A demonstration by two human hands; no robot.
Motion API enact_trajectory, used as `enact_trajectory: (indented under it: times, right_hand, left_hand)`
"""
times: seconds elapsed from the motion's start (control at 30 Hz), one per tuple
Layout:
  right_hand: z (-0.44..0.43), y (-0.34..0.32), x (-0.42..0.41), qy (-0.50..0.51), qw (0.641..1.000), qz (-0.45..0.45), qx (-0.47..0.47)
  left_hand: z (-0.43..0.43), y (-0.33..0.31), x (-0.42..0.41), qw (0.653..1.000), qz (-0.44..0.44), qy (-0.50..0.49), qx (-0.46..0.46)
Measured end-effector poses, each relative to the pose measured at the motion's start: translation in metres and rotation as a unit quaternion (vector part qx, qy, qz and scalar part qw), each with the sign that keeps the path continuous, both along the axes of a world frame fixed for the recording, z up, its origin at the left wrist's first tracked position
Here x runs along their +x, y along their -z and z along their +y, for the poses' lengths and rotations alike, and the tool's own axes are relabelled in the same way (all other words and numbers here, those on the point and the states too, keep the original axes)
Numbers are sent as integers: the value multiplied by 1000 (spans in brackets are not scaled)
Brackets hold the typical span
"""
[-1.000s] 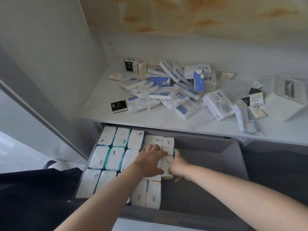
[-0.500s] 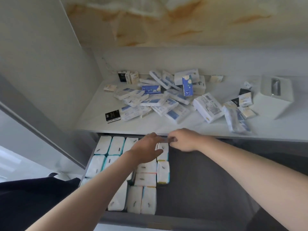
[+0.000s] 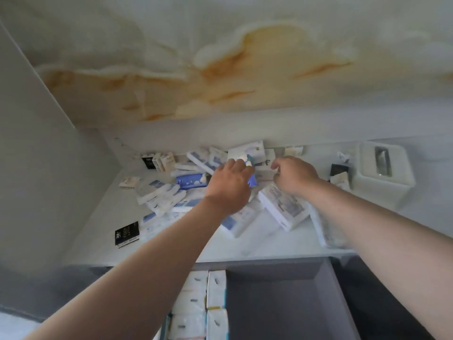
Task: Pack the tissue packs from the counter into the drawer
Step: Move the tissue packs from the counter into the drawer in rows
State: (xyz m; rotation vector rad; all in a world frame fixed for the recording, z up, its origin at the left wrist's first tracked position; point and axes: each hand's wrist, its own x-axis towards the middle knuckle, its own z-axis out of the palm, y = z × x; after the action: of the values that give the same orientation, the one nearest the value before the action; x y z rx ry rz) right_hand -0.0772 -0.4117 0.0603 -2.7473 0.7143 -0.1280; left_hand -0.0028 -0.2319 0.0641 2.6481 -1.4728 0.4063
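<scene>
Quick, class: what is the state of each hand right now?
Left hand: grips the blue tissue pack.
Right hand: curled over white packs; grip cannot be told.

White counter (image 3: 257, 246), scattered tissue packs (image 3: 282, 207)

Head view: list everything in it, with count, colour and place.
drawer: one, grey, open at the bottom of view
packed tissue packs: several, white, drawer's left side
counter: one, white, above the drawer
loose tissue packs: many, white and blue, heaped mid-counter
black packs: at least three, counter's left, back left and right
tissue box: one, white, counter's right back
left hand: at an upright blue pack in the heap; grip unclear
right hand: over the heap beside it; grip unclear
</scene>
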Motion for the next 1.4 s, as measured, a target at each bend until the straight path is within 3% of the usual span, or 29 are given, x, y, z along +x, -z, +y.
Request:
enact_trajectory:
  times: [0.13, 0.3, 0.43, 0.53, 0.67, 0.8, 0.9, 1.03, 1.17, 1.4]
  right_hand:
    - [-24, 21, 25, -12, 999, 48, -1]
    - [-37, 32, 54, -87, 995, 44, -4]
    - [-57, 38, 61, -103, 987, 103, -61]
    - [-73, 39, 55, -78, 983, 137, -96]
    - [-79, 45, 53, 2, 994, 102, 23]
    - [-70, 48, 54, 49, 979, 32, 194]
    - [-66, 51, 54, 72, 974, -11, 215]
    - [-68, 37, 50, 77, 975, -64, 198]
    - [-60, 13, 40, 26, 982, -105, 157]
    - [-22, -21, 4, -36, 986, -89, 136]
  left_hand:
    - [-44, 7, 19, 990, -68, 57, 107]
    - [-67, 21, 47, 971, -107, 22, 212]
    - [-71, 27, 65, 979, -76, -67, 177]
    - [-80, 32, 70, 985, -54, -47, 157]
    - [-102, 37, 62, 987, 34, -77, 137]
    - [-123, 49, 50, 977, 140, -77, 141]
    - [-133, 60, 48, 947, 299, -97, 70]
    - [-126, 52, 45, 913, 392, -100, -50]
    - [-103, 38, 32, 895, 415, -73, -148]
    - [-52, 10, 6, 875, 382, -61, -291]
